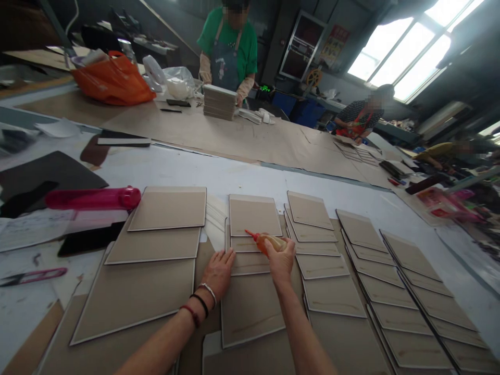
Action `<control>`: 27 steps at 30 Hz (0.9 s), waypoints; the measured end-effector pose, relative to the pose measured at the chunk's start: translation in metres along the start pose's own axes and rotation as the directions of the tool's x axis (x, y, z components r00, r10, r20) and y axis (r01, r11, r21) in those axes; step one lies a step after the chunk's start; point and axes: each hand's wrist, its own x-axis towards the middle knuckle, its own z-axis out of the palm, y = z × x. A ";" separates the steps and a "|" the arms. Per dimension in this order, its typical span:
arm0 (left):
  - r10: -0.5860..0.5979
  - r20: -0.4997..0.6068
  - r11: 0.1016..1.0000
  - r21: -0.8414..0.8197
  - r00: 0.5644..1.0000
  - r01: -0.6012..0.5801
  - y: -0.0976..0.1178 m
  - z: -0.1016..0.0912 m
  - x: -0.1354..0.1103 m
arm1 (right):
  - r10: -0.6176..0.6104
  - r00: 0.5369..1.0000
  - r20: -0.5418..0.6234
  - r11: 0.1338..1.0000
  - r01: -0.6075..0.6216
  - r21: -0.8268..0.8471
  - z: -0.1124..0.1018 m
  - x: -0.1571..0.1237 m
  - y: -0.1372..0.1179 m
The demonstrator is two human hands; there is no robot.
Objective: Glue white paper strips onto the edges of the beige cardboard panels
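My right hand (282,260) is wrapped round a squeeze glue bottle (274,242), amber with a red nozzle. Its tip points left, over the lower part of the top beige panel (253,211) in the middle row. Below that panel, others overlap like shingles, and thin brown glue streaks (260,327) show on several. My left hand (219,272) lies with its fingers stretched out at the left edge of the same row, touching it. Two dark bands and a light bracelet circle that wrist. Whether the nozzle touches the panel I cannot tell.
More overlapping panels stand in rows to the left (167,208) and right (361,229). At left lie a pink bottle (94,198), a black phone-like slab (91,238) and thread snips (35,276). Across the table, a person in green (228,52) stands behind a panel stack (219,102).
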 end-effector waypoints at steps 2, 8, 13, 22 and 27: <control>0.004 -0.004 1.000 0.000 1.000 -0.004 0.000 0.001 0.000 | 0.005 1.000 -0.022 1.000 -0.005 -0.028 -0.007 0.006 0.004; 0.015 -0.016 1.000 0.003 1.000 -0.015 -0.001 0.004 -0.001 | 0.012 0.995 -0.103 0.997 -0.019 -0.068 -0.027 0.027 0.020; 0.024 -0.036 1.000 0.007 0.999 -0.024 -0.002 0.005 -0.001 | 0.033 0.989 -0.147 0.991 -0.052 -0.125 -0.043 0.041 0.031; -0.001 -0.002 0.997 -0.073 1.000 0.001 0.001 -0.002 0.000 | 0.112 0.971 -0.210 0.978 -0.146 -0.150 -0.056 0.053 0.040; -0.058 0.023 0.989 -0.138 0.998 0.061 0.008 -0.009 0.002 | 0.295 0.953 -0.070 0.950 -0.285 0.128 -0.046 0.035 0.022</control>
